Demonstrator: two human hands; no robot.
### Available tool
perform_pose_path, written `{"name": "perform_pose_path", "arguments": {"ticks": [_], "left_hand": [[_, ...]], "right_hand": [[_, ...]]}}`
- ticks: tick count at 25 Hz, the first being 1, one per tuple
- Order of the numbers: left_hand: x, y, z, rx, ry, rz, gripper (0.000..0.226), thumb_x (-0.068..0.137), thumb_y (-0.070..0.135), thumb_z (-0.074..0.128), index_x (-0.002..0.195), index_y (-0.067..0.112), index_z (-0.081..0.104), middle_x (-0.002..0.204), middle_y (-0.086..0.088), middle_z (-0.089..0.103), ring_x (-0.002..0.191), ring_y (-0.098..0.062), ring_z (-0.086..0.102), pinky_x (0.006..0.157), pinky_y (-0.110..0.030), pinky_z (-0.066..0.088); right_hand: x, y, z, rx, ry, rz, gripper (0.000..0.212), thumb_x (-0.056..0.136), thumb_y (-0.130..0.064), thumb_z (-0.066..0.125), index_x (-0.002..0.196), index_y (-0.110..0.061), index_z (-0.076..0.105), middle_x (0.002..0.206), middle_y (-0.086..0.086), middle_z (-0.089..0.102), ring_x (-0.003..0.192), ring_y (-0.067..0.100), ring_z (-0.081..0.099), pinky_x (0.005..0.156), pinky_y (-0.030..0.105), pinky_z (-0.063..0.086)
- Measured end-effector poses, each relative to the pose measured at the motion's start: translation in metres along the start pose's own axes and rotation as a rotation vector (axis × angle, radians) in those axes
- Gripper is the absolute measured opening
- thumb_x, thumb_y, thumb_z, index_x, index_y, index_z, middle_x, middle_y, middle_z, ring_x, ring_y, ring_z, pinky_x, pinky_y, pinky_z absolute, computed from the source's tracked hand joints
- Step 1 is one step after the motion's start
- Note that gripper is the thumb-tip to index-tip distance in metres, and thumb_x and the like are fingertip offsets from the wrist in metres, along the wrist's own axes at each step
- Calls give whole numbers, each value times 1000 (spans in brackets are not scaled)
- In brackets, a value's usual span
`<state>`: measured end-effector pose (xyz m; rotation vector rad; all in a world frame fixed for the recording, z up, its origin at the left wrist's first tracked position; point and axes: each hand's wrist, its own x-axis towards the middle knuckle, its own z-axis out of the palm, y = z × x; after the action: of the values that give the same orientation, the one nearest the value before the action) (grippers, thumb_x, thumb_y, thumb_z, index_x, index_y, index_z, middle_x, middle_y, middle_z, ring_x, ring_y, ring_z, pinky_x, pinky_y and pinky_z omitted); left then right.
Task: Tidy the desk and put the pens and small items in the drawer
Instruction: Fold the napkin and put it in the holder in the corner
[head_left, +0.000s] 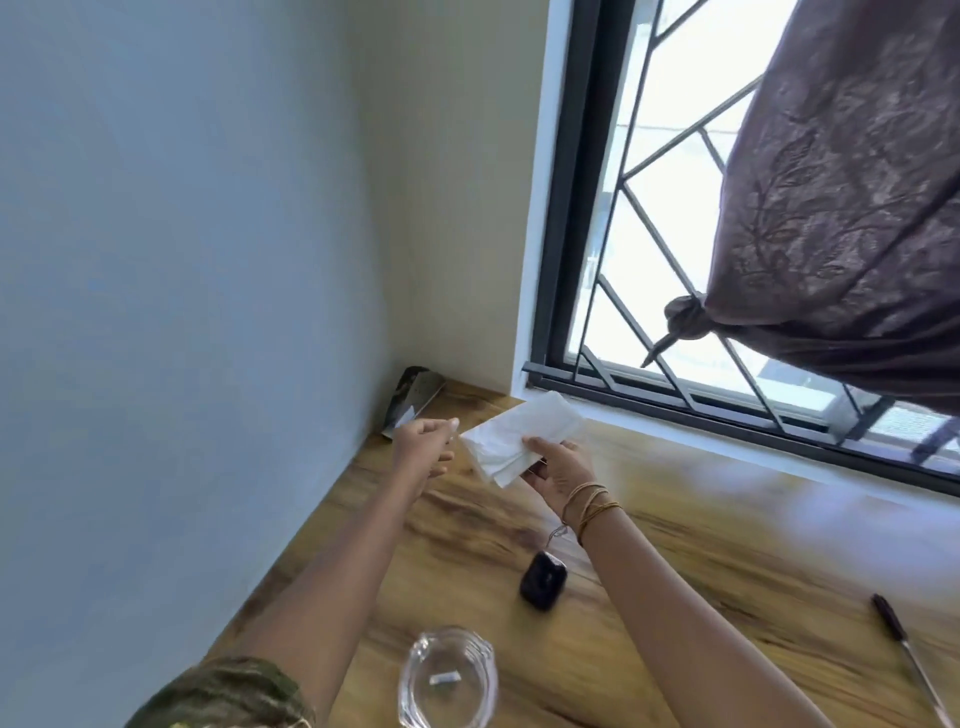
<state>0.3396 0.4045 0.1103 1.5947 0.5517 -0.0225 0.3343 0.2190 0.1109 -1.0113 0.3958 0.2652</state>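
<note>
Wooden desk (649, 597), tissues (511, 441) over right fingers (540, 470)

Left hand (423, 447): raised, arm outstretched, fingers curled in a pinch.
Right hand (563, 467): raised, thumb pinching folded tissue (519, 434).

a knotted brown curtain (852, 208) hangs over the barred window (649, 223) — pale blue wall (182, 234) at left.

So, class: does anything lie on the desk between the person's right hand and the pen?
Nothing visible does. The right hand holds white tissue; only bare desk lies between it and the pen.
</note>
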Motion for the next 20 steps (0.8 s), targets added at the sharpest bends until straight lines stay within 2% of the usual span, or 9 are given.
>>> {"name": "perform_pose_path", "arguments": {"ticks": [3,6,8,11,15,18,20], "left_hand": [[31,-4,-20,200,123,77,20,84,28,66,97,12,67,102,-10,71,85,-27,68,71,-37,56],[47,-6,-24,391,216,178,23,86,20,64,108,12,64,119,-9,61,98,-28,63,78,-31,49],[54,-7,-24,480,258,207,24,88,18,62,111,13,62,119,-10,49,94,-30,59,77,-31,44],[68,-13,-24,588,264,222,21,90,17,60,110,13,60,120,-11,44,96,-30,58,75,-31,43],[79,-13,-19,596,398,237,11,88,13,61,97,9,55,111,-13,53,92,-34,59,58,-36,42],[86,-17,-20,714,403,226,16,88,18,63,101,9,60,110,-13,58,95,-34,59,61,-36,45],[92,-22,-22,865,413,229,16,89,20,62,98,9,70,103,-12,63,96,-33,55,66,-36,45]], "right_hand": [[12,7,12,11,44,-8,14,84,7,61,93,-3,59,99,19,64,90,35,64,82,47,55],[22,12,16,20,86,-25,14,85,6,62,95,-4,59,99,18,65,88,33,65,75,43,59],[26,13,15,17,112,-27,14,85,5,62,96,-5,59,98,17,65,87,32,65,72,41,59],[30,13,8,10,158,-38,16,85,4,62,98,-4,59,100,18,65,88,33,65,75,42,57],[30,12,-6,23,198,-43,18,85,4,61,101,-3,58,100,17,65,89,33,65,75,43,59],[28,12,-14,23,217,-49,24,86,4,61,109,0,56,103,18,64,91,33,65,74,43,59],[26,11,-19,31,228,-48,22,86,4,61,107,-1,56,105,18,63,92,34,65,72,43,60]]}}
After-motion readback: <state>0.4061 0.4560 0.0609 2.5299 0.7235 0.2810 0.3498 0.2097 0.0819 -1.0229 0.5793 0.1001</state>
